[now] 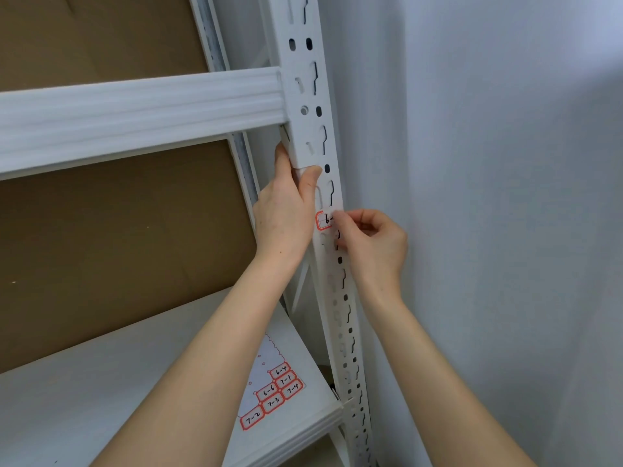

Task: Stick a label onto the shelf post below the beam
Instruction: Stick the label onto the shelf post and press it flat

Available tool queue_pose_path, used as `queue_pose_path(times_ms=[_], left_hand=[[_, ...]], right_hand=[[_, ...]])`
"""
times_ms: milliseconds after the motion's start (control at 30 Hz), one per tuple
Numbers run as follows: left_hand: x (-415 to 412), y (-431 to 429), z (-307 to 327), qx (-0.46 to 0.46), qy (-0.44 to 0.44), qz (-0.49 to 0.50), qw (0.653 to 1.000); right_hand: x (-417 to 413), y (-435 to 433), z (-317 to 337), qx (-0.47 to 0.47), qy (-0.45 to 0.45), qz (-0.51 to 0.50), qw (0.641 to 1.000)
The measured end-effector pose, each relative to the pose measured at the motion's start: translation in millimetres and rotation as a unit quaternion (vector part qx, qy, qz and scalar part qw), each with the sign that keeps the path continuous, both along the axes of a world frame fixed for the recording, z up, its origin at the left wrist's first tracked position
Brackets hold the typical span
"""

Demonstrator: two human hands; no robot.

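Head view, left to right: a white beam (141, 109) runs across the upper left and joins the shelf post (310, 96), with brown board (101, 230) behind it. Lower down lies a white shelf (84, 399). A label sheet (273, 396) rests on it near the post, and its red-bordered stickers read 6-4, 7-1, 6-6, 7-4, 7-3 and 7-2.

The left forearm rises steeply from the bottom edge, bare, wrist nearly straight. The left hand (286, 210) grips the post just under the beam's end bracket. Its thumb is laid across the front face and its fingers (280, 156) are pressed together and wrapped round the post's left edge, out of sight behind it.

The label (323, 221) sits on the front face of the post, below the beam and just beneath the left thumb. It has a red border and "6-" written by hand; the rest is covered. Whether it is fully stuck down cannot be told.

The right forearm comes up from the lower right corner, with the wrist bent slightly inward. The right hand (371, 241) is beside the post, its thumb and forefinger pinching the label's right end, the other fingers curled into the palm. A pale wall (488, 197) fills the right side.
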State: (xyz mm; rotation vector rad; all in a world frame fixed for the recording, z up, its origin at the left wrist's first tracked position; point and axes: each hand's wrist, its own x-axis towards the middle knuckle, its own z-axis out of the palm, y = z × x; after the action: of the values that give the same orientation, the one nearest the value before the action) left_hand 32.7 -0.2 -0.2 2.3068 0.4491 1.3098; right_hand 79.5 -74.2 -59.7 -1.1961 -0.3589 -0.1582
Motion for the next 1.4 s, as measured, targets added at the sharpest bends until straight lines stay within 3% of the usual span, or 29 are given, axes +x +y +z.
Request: queue_pose_path(times_ms=[167, 433, 867, 1067, 1233, 1400], left_hand=[[-1.0, -1.5, 0.3, -0.005, 0.005, 0.001, 1.000], [-0.6, -1.2, 0.5, -0.003, 0.005, 0.007, 1.000], [0.2, -1.5, 1.4, -0.013, 0.006, 0.012, 1.000], [-0.7, -1.9, 1.9, -0.016, 0.009, 0.007, 1.000], [-2.2, -2.9, 1.9, -0.019, 0.015, 0.001, 1.000], [-1.8, -2.0, 2.0, -0.007, 0.018, 0.009, 1.000]], right_hand=[[-0.8, 4.1, -0.1, -0.056, -0.068, -0.061, 0.994], [3.2, 2.3, -1.9, -0.026, -0.047, -0.032, 0.998], [2.6, 4.9, 0.7, -0.087, -0.106, -0.081, 0.987], [1.9, 1.9, 5.0, -0.093, -0.080, -0.039, 0.992], [2.3, -7.9, 3.2, -0.026, -0.013, 0.037, 0.999], [0.7, -7.3, 0.9, -0.020, -0.020, 0.029, 0.999]])
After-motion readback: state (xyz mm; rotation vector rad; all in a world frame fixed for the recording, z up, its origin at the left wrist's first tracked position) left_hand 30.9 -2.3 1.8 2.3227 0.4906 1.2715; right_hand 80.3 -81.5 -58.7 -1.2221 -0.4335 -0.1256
